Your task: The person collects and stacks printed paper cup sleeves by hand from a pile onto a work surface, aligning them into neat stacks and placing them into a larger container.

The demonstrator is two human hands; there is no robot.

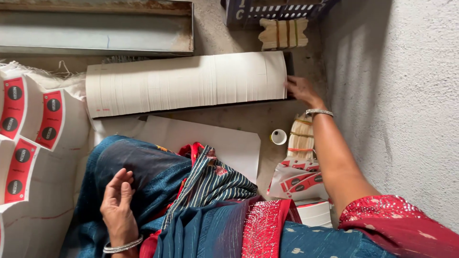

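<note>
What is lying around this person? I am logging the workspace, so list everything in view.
Long row of stacked paper sheets: one, off-white, floor centre.
Loose sheet: one, white, below the row.
Red-printed cup blanks: several, white, left edge.
Small cup: one, white and yellow, near the bundles.
Banded bundles: two seen, cream, top and by forearm.
Metal tray: one, grey, top left.
Right hand: touching the row's end.
Left hand: resting on blue cloth.
</note>
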